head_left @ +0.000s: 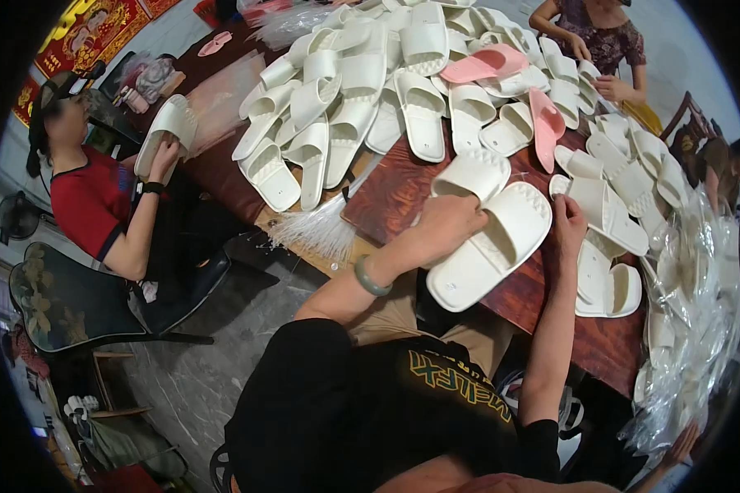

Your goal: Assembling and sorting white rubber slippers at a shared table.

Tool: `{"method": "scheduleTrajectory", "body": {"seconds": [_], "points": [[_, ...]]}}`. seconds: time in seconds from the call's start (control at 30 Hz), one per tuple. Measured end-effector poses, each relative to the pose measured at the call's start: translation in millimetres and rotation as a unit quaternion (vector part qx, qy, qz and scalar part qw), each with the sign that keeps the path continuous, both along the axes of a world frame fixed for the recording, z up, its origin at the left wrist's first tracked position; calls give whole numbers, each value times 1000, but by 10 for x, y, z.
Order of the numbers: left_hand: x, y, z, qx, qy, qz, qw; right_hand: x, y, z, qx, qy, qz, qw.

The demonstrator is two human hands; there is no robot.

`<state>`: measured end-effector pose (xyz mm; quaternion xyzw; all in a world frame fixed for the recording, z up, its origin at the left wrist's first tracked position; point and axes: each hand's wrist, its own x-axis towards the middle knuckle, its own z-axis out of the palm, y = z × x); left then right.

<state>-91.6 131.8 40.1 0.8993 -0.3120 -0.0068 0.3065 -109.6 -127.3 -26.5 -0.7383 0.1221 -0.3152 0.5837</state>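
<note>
Dozens of white moulded foam slide sandals [362, 90] lie heaped across the upper middle of the frame on a dark red-brown wooden surface [395, 193], with a few pink slide sandals [489, 62] among them at upper right. At the right edge, a pile of clear plastic bags [699, 304] runs down the frame. In the centre lies a large white slide sandal [489, 246], sole end toward the lower edge, touching a second white slide sandal [471, 174] just above it. The left hand [444, 226] rests curled over the near edge of the large sandal's strap, fingers tucked under it, a green bangle [368, 278] on the wrist. The right hand [569, 220] pinches the sandal's far right rim with fingers pressed together. Left of centre lies a bundle of thin clear plastic ties [321, 230]. At upper left, a person in a red shirt [90, 201] holds up another white sandal [166, 131]. At upper right, another person's hands [612, 86] touch the heap.
</note>
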Motion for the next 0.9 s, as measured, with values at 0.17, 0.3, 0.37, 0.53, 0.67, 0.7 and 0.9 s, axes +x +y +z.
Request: {"method": "scheduleTrajectory", "body": {"seconds": [0.17,0.3,0.37,0.53,0.67,0.7,0.9], "points": [[526,542,250,-64,-105,-10,992,-57,-82,-138,-101,90,-10,991],[1628,1185,502,-128,-178,91,972,48,249,-195,-219,32,-19,975],[2205,1412,651,-46,-208,183,960,18,295,-164,-227,50,-26,972],[2992,1671,364,24,-231,190,954,-56,226,-170,-232,44,-38,971],[2988,1591,310,128,-88,295,943,42,169,-275,-280,14,-51,959],[3024,1686,267,131,-114,299,938,76,192,-215,-270,35,-30,962],[2976,1643,339,76,-157,232,957,89,162,-177,-280,10,-46,959]]}}
